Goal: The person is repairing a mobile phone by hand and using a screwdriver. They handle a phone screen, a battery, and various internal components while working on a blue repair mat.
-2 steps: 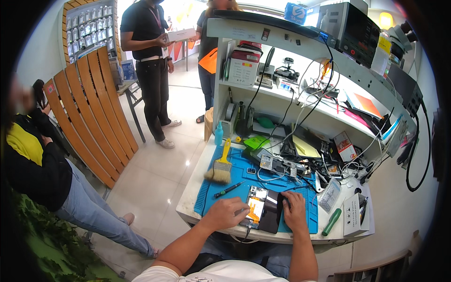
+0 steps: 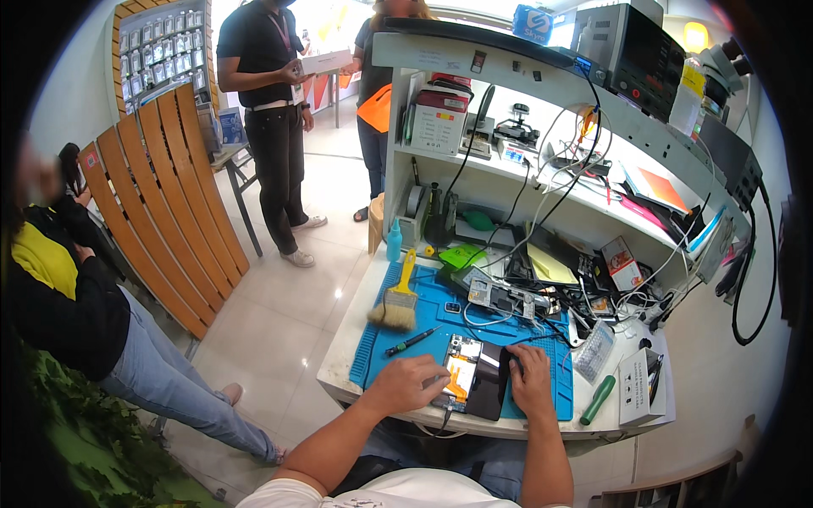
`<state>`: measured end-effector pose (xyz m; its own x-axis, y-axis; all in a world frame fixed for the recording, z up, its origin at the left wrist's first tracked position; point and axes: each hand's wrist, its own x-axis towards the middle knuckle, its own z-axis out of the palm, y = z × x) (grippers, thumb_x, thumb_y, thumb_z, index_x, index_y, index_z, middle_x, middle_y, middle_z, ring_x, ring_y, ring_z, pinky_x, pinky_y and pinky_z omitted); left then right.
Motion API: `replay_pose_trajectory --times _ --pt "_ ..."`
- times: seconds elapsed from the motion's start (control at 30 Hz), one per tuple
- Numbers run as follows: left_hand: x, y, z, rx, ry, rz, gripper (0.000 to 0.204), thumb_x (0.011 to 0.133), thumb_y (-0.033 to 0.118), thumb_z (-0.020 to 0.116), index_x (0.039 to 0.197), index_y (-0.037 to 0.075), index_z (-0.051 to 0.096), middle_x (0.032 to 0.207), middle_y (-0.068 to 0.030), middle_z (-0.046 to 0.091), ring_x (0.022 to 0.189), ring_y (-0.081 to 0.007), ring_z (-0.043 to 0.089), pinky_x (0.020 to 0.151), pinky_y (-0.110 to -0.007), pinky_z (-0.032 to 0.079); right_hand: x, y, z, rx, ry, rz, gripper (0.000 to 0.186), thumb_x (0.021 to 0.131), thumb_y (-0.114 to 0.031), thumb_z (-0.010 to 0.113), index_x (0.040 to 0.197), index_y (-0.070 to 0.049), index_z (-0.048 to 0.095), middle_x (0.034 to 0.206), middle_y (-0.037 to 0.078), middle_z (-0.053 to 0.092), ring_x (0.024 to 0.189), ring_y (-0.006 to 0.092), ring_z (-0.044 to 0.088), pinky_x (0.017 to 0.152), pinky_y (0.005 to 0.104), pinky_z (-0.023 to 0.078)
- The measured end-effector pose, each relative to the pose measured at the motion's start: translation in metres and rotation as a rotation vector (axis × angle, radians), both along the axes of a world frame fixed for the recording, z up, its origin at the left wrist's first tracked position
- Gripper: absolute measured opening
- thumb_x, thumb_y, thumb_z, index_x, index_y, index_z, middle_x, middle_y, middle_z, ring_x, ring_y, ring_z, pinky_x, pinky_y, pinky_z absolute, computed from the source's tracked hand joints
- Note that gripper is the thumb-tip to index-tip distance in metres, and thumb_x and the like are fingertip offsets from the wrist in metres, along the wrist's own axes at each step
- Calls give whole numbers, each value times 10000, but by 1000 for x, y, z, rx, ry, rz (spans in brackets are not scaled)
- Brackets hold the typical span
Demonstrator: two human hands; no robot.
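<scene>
I have the opened smartphone (image 2: 461,364) at the near edge of the blue repair mat (image 2: 436,306), around its middle, on the white worktop (image 2: 343,369); its innards face up with an orange flex ribbon (image 2: 460,383) across them, and a glossy black panel (image 2: 490,388) lies just beside them on the right; a cable (image 2: 445,418) runs from the near end past the mat's near edge. My left grip (image 2: 406,385), by the mat's near-left part, has thumb and fingers drawn together at the phone's left edge; I cannot tell whether they pinch anything. My right grip (image 2: 532,381), over the mat's near-right part, has bent fingers at the black panel's right edge; I cannot tell whether it is grasping that edge or only resting there.

I judge the phone light, stiff in its frame but fragile where open; the ribbon looks thin, soft and easy to crease, the panel slick and brittle at its corners; I would take hold by the long outer edges, fingertips only, without pressing the innards. On the mat's left part lie a slim screwdriver (image 2: 413,340) and a yellow-handled brush (image 2: 395,306); a green-handled tool (image 2: 599,400) sits just off its right edge.
</scene>
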<state>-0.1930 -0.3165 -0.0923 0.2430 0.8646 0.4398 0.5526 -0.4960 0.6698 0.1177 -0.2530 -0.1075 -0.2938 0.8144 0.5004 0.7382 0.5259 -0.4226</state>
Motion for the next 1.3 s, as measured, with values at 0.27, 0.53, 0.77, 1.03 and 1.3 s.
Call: replay_pose_trajectory --times 0.27,0.53,0.77,1.03,1.3 --pt "0 1 -2 3 1 -2 157 997 235 806 1045 94 855 944 -93 770 822 -327 770 750 -428 627 1 1 -1 -5 -4 7 300 1011 -65 705 1306 -70 758 1296 122 755 1251 364 641 1084 503 456" --pt "1 3 -8 75 -33 4 157 996 226 849 1057 82 860 907 -79 762 675 -254 721 635 -374 574 2 0 -1 -9 7 6 296 1017 -70 703 1308 -74 759 1306 125 755 1250 368 645 1099 505 460" --pt "0 3 -7 72 -28 -3 152 992 217 850 1060 82 863 895 -74 759 656 -245 713 624 -369 568 0 -1 1 -36 6 -10 309 1018 -67 706 1322 -69 762 1322 136 758 1261 374 646 1132 499 463" --pt "0 4 -8 73 -18 -4 148 991 217 839 1050 83 861 903 -77 760 700 -261 727 650 -376 581 0 -1 1 -16 3 0 307 1010 -55 705 1312 -69 756 1296 127 753 1248 359 643 1087 498 455" --pt "1 2 -2 -2 -12 7 141 988 214 822 1048 92 860 928 -84 766 762 -294 752 702 -398 608 0 -1 2 -18 16 -1 307 1009 -55 711 1312 -68 762 1290 129 760 1252 360 648 1104 492 448"
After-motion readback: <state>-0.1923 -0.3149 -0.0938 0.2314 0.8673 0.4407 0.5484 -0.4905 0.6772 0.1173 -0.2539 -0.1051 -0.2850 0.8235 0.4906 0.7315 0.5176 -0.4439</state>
